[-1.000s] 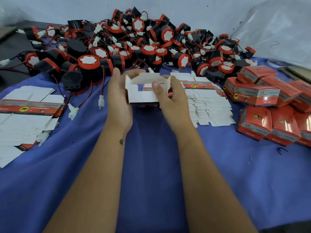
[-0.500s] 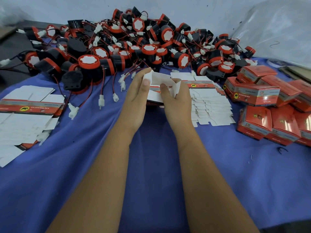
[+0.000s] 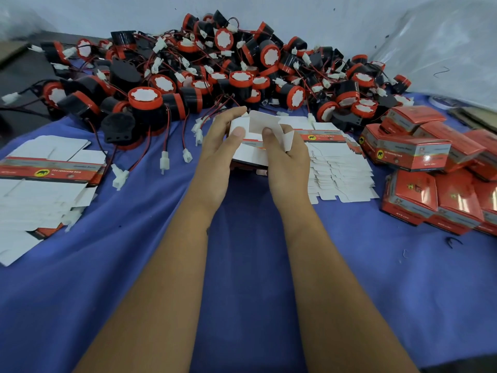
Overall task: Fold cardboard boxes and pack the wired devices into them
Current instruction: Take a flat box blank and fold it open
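Two hands, left hand (image 3: 219,154) and right hand (image 3: 286,160), each grip pinching cardboard box (image 3: 252,150), white flaps up, long axis left-right

Blue cloth (image 3: 250,278) covers table; clear plastic sheet (image 3: 443,47) far right.

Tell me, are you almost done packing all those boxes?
Not nearly. Done: closed red boxes stacked at the right. In hand: the left hand and right hand are folding one white box. Left: a big pile of wired devices and flat box blanks.
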A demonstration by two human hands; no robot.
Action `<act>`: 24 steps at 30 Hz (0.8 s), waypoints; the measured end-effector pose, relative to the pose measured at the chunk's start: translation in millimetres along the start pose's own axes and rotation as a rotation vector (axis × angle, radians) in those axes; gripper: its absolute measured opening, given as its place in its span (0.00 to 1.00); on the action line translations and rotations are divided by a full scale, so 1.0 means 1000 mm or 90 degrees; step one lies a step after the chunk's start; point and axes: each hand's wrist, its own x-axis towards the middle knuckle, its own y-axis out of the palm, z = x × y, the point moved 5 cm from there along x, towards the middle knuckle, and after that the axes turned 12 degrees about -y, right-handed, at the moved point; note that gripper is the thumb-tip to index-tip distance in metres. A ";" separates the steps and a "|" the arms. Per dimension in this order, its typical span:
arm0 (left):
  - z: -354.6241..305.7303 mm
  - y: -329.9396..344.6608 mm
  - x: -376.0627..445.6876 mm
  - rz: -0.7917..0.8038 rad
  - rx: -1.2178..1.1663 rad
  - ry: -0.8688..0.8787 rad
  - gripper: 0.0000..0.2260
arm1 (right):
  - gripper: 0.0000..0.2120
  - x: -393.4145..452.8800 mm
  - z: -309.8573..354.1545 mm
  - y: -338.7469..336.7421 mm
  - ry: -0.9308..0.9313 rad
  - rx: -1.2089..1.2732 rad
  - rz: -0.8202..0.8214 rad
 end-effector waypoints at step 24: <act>0.014 -0.002 0.006 0.048 -0.143 -0.060 0.21 | 0.04 0.004 0.000 -0.003 0.023 -0.027 -0.017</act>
